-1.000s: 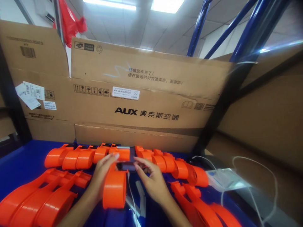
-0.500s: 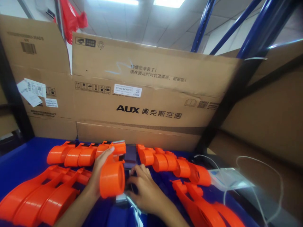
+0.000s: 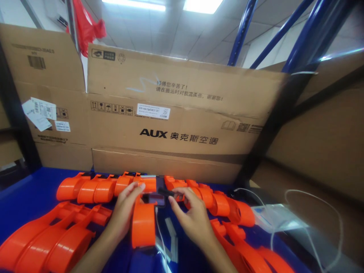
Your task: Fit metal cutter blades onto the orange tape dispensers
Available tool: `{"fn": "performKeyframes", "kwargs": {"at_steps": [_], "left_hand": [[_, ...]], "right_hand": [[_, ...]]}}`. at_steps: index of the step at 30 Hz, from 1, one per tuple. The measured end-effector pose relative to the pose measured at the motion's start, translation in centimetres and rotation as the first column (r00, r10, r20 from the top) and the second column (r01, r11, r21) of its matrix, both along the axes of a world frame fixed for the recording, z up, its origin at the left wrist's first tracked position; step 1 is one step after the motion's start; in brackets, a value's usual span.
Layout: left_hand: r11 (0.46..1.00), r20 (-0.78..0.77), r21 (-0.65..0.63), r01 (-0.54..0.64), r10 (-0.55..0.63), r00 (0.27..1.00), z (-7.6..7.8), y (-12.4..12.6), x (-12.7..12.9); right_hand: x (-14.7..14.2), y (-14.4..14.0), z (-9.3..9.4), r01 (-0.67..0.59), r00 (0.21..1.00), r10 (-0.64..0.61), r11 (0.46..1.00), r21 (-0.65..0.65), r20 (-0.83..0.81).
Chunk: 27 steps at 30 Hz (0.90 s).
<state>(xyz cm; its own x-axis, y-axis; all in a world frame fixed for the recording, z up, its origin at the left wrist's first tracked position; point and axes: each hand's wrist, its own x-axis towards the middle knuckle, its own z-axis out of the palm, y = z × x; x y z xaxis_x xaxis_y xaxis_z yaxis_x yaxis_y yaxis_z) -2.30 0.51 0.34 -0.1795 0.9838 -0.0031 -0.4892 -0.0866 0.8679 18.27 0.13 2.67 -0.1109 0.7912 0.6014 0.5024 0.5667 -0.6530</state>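
My left hand (image 3: pixel 125 210) clamps the glossy orange plastic tape dispenser (image 3: pixel 143 223) on the blue table (image 3: pixel 28 189); my right hand (image 3: pixel 193 220) pinches a thin black rod (image 3: pixel 166 192), having risen from the table half a second ago

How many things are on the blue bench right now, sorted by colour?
Orange plastic housings: at least 14, counting the one under the left hand; edge ones are cut off.
Dark small part at the right hand: 1
White cable: 1
Clear plastic bag: 1
Total: at least 17
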Motion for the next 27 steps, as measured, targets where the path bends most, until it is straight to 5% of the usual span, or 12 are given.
{"fn": "performKeyframes", "kwargs": {"at_steps": [4,11,27], "left_hand": [[0.996,-0.040,0.000,0.085,-0.085,0.996,0.1,-0.6,0.5],[0.945,-0.248,0.100,0.312,-0.281,0.927,0.3,-1.1,1.0],[0.919,-0.250,0.143,0.368,-0.326,0.912,0.6,-1.5,1.3]], "right_hand": [[-0.1,-0.1,-0.1,0.062,0.991,-0.056,0.997,0.048,-0.121],[-0.3,0.0,-0.8,-0.057,0.993,0.063,0.997,0.056,-0.100],[-0.5,0.2,-1.2,-0.083,0.992,0.086,0.996,0.036,-0.091]]}}
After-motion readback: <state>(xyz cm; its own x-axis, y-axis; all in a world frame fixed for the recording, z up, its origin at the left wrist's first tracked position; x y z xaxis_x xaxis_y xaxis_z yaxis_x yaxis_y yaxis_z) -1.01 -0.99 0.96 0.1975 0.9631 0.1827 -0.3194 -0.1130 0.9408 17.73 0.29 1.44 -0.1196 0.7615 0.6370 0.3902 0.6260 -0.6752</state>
